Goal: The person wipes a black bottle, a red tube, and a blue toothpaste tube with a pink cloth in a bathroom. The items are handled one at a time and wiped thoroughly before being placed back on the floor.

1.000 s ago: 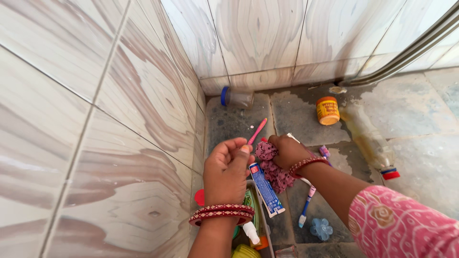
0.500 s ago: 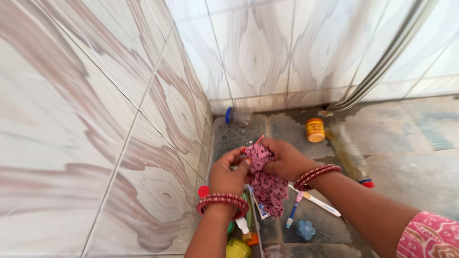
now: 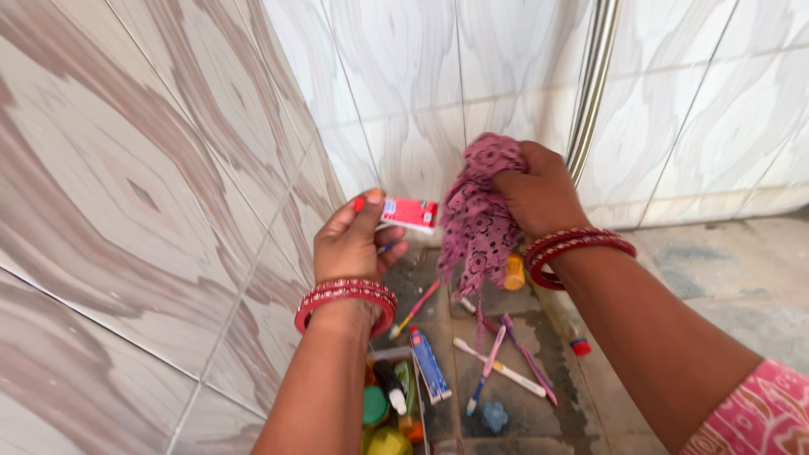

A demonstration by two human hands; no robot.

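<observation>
The fingers (image 3: 368,205) of the left hand (image 3: 350,244) are pinching a small red and white tube (image 3: 408,212), thumb on top, and it is sitting level near the middle of the frame, just left of the cloth. The right hand (image 3: 539,194) is bunching its fingers tight around the top of a pink patterned cloth (image 3: 476,219), which is hanging down in loose folds at centre frame, well above the floor. Red bangles (image 3: 345,299) are circling the left wrist, and more are ringing the right wrist, with a pink printed sleeve (image 3: 746,417) showing at the lower right. Below the hands, the wet stone floor (image 3: 725,278) is carrying a scatter: a blue and white toothpaste tube (image 3: 430,366), a pink toothbrush (image 3: 417,307), a white toothbrush (image 3: 497,366), a blue-handled one (image 3: 484,371) crossing it, and a small pale blue flower-shaped thing (image 3: 494,415). An orange jar (image 3: 514,274) is peeking out from behind the cloth. Marbled tiles (image 3: 152,168) are filling the left and top, and a metal pipe (image 3: 594,76) is running up the wall at upper right.
</observation>
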